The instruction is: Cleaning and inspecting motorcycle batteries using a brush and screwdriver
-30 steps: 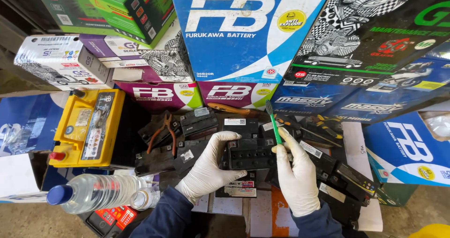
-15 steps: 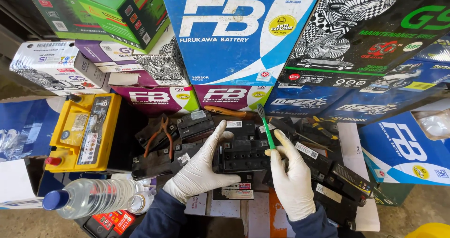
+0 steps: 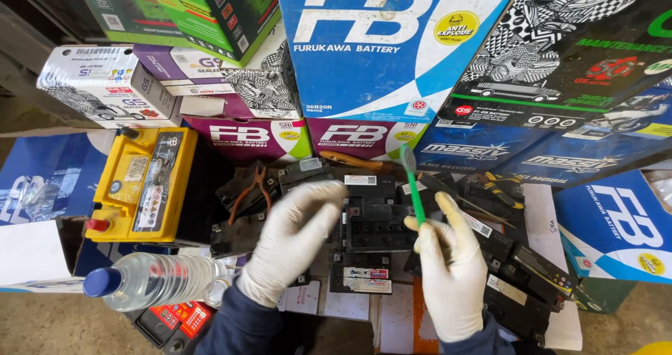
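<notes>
The small black rectangular battery [image 3: 378, 225] sits among a heap of other worn black batteries on the cluttered tabletop [image 3: 392, 320], terminals up, and I judge it lies that way so its top can be reached from above. My right hand [image 3: 451, 271], in a white glove, is clamped around the lower end of a thin green-handled brush [image 3: 414, 187], holding it nearly upright with the bristle head raised above the battery's far edge; the thumb points up alongside the handle. My left hand [image 3: 294, 239], also gloved white, hovers over the battery's left side with fingers loosely spread and holding nothing, palm turned down, not clearly touching the case. The two hands are apart, one on each side of the battery. Left of the heap stands a yellow-topped battery [image 3: 143, 183], and nearer me lies a clear plastic bottle with a blue cap [image 3: 150, 281]. Stacked blue, green and purple cardboard boxes [image 3: 378, 47] wall in the far side.
</notes>
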